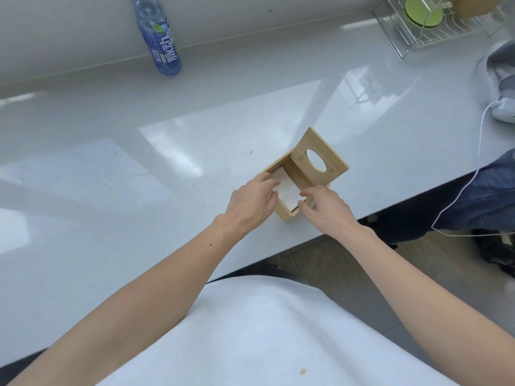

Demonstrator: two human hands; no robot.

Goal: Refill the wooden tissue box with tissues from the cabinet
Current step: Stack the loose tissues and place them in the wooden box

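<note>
A wooden tissue box [287, 213] stands near the front edge of the white counter [139, 176]. Its hinged lid [320, 160], with an oval hole, is swung open and leans back to the right. White tissues [288, 192] lie inside the box. My left hand [250, 203] rests on the box's left wall with fingers reaching onto the tissues. My right hand [326, 208] is at the box's near right corner, fingertips touching the tissues' edge and the rim.
A blue drink bottle [160, 37] stands at the back left by the wall. A wire rack [418, 26] with a green disc sits at the back right. Another person's sleeve [501, 79], jeans and a white cord [473, 174] are at the right edge.
</note>
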